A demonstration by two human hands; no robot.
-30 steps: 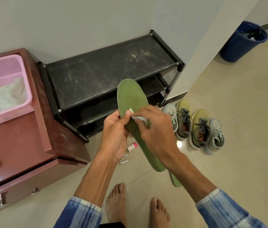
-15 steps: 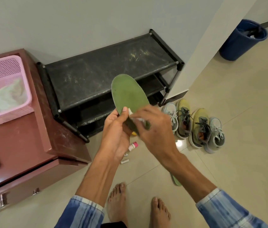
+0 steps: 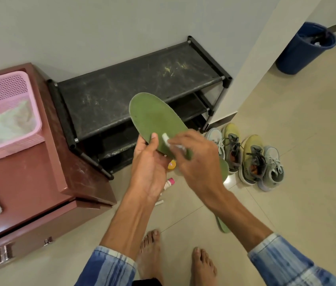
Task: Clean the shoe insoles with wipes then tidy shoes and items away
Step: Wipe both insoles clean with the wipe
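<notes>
Two bare hands work over the floor. Our left hand (image 3: 149,162) pinches a green insole (image 3: 156,122) by its edge, thumb on top. Our right hand (image 3: 196,159) presses a white wipe (image 3: 166,139) onto it, fingers closed. The insole looks matte and lightly speckled; no writing is legible.

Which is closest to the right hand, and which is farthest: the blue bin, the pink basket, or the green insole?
1. Green insole: touching, right under the right hand, which rubs it with a wipe.
2. Pink basket: far off to the left, on the brown cabinet.
3. Blue bin: farthest, up in the right corner on the floor by the wall.
</notes>
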